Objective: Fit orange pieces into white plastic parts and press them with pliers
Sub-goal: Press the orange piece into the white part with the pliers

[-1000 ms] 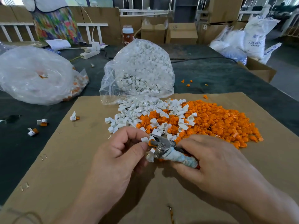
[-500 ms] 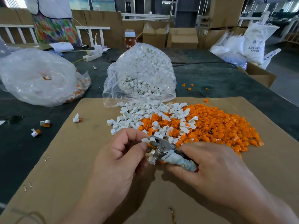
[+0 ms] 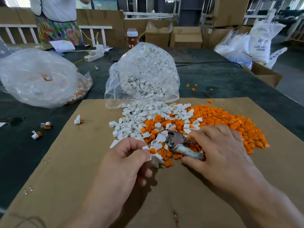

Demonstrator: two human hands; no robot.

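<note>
My left grip pinches a small white plastic part carrying a round orange piece, just above the brown cardboard sheet. My right grip curls round the grey metal pliers just beside it.

Small factory or warehouse floor: stacked cardboard boxes upper centre, resin sacks upper right, bulk bagged parts on table.

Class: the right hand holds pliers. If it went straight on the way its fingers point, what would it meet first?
The right hand would probably meet the loose white parts just beyond the pliers; its height above them is unclear.
</note>
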